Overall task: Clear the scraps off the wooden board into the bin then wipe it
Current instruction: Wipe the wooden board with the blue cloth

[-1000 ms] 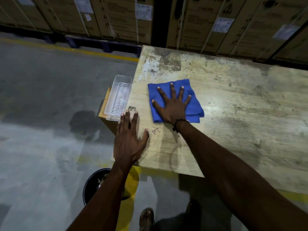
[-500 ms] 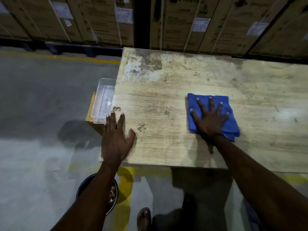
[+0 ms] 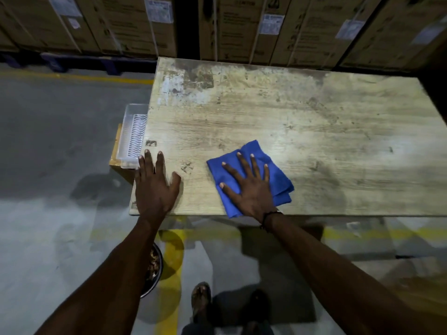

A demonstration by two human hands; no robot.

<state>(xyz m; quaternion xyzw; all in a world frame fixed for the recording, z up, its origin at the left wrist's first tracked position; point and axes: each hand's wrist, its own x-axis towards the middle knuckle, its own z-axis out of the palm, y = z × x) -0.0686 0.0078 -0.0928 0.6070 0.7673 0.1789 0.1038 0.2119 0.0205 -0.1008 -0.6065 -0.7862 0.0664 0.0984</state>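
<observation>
The worn wooden board (image 3: 278, 122) fills the upper right of the view. A folded blue cloth (image 3: 271, 172) lies near its front edge. My right hand (image 3: 249, 187) presses flat on the cloth with fingers spread. My left hand (image 3: 154, 187) rests flat on the board's front left corner, fingers straight. On the floor below that corner stands a dark round bin (image 3: 154, 269) with brown scraps inside, mostly hidden behind my left forearm.
A clear plastic tray (image 3: 131, 134) sits on a small wooden stand just left of the board. Stacked cardboard boxes (image 3: 242, 27) line the wall behind. Grey concrete floor (image 3: 48, 141) with yellow lines spreads to the left. My feet are at the bottom.
My right hand has slid the blue cloth leftward and toward the front edge, after sweeping right from the left side earlier. My left hand stays on the front left corner.
</observation>
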